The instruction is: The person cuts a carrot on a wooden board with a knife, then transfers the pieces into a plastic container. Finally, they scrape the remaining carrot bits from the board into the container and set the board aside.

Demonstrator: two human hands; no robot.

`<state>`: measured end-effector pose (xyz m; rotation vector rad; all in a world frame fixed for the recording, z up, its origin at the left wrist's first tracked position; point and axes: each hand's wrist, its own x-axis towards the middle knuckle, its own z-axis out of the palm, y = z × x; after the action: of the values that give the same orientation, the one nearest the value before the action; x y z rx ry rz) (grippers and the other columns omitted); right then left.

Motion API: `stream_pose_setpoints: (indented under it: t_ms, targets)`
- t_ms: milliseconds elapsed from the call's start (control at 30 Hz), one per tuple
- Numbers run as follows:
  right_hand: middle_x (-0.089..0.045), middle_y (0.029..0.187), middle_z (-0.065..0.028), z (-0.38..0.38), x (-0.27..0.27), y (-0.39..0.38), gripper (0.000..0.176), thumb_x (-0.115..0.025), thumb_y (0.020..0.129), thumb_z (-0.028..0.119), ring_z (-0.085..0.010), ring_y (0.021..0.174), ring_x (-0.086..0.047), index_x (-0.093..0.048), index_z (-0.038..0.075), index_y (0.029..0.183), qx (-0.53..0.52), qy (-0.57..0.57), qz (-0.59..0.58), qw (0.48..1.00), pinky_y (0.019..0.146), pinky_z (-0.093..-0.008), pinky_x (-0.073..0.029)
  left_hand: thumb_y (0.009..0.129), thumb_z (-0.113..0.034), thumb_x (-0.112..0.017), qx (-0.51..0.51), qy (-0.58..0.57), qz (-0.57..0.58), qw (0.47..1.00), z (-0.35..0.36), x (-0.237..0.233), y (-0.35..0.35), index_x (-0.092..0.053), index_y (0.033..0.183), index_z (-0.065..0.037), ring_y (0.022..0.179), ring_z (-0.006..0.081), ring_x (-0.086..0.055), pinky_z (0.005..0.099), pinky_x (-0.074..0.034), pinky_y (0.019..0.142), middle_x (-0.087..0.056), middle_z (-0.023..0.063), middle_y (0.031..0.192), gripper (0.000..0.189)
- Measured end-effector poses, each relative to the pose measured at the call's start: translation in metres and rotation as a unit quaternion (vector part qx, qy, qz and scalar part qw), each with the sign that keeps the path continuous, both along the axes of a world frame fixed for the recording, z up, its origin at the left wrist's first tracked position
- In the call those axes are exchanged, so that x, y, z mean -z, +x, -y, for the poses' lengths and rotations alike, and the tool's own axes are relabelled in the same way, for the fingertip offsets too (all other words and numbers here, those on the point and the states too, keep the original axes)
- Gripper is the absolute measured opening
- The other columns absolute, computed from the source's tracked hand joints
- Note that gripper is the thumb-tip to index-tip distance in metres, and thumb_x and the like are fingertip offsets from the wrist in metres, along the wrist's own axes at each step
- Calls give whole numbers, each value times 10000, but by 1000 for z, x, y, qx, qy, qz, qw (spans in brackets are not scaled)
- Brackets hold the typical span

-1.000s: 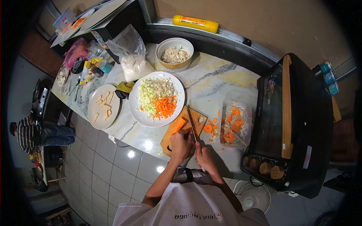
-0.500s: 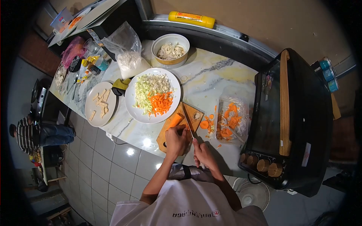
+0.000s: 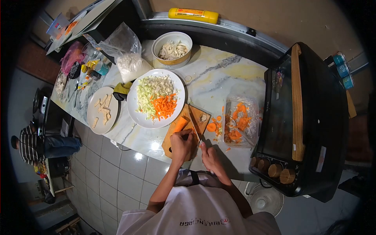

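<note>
1. The pale marbled stone counter [image 3: 219, 78] carries all the work. The cutting station sits at its near edge, directly in front of you.
2. The large black countertop oven [image 3: 313, 117] stands on your right, well apart from the cutting.
3. The round white plate [image 3: 135, 113], loaded with chopped green and orange vegetables, lies just beside the far left corner of the board.
4. The small wooden cutting board [image 3: 201, 119] holds the workpiece.
5. Your left hand [image 3: 181, 145] is curled down onto the near end of the orange carrot piece [image 3: 181, 124], pinning it to the board. Your right hand [image 3: 209, 156] is closed around the handle of the steel-bladed kitchen knife [image 3: 194, 124].
6. The carrot lies left of the blade, angled toward the plate.
7. The blade runs alongside the carrot, tip pointing away from you. Judged step: slicing the carrot.
8. A further cut calls for a firm left-hand hold, with the fingertips tucked back from the edge.
</note>
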<state>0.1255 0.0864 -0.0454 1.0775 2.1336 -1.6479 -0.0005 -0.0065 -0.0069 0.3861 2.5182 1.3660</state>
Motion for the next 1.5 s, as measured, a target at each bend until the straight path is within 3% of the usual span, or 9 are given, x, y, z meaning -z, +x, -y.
stream_pose_setpoints:
  t_ms: [400,600,667,867,1000,1200,1300,1500]
  targets:
    - [-567,602,-300,3,-25,-6,811,-315,1047,565,-477,679,-650,-586,-117,704,-7,-33,40,999,625,-531,-479,855,-73,-725,-2,-3,55,998,-2,-5,-2,-761,993,30,679,203,-726,312,-548,672,-740,207,807,176]
    - [-453,472,-215,14,-9,-4,759,-332,1069,507,-384,464,-554,-504,-91,634,10,98,-97,990,488,-485,-418,855,-65,-725,8,29,44,999,-2,-4,-2,-760,993,35,661,192,-717,316,-541,647,-742,205,804,174]
    - [-464,513,-260,12,-18,-6,748,-335,1069,498,-448,541,-570,-507,-108,667,12,81,-72,994,537,-514,-417,855,-61,-723,5,16,69,997,-3,-10,-3,-759,989,38,657,188,-715,316,-541,644,-742,204,805,170]
    - [-501,573,-312,13,-20,-9,734,-337,1072,489,-508,602,-562,-520,-108,685,7,86,-67,994,553,-535,-420,852,-35,-706,16,25,45,999,-2,2,-2,-754,969,43,632,228,-706,310,-530,632,-728,205,781,148]
    - [-522,599,-333,13,-20,-12,737,-337,1075,478,-522,655,-586,-549,-118,697,6,59,-31,998,574,-548,-441,844,-21,-699,30,30,26,999,-4,-8,-4,-748,948,48,637,275,-703,323,-524,632,-713,209,768,134]
    - [-553,614,-343,13,-9,-15,780,-339,1061,517,-523,723,-630,-595,-123,697,6,76,-6,997,625,-564,-478,854,-23,-694,42,42,19,998,-5,-6,-4,-743,946,57,632,273,-700,331,-520,620,-708,208,765,132]
    - [-565,629,-344,11,-17,-17,797,-333,1056,538,-523,743,-636,-601,-119,695,9,73,24,997,650,-565,-483,861,-12,-696,28,2,56,998,-6,-11,-1,-742,988,56,684,197,-717,312,-536,656,-735,181,790,152]
    - [-569,636,-346,12,-21,-19,835,-306,1048,574,-528,748,-633,-611,-126,711,8,55,28,998,665,-556,-488,855,-40,-702,18,21,57,998,-4,-9,-2,-748,977,51,656,239,-715,330,-534,646,-723,211,790,159]
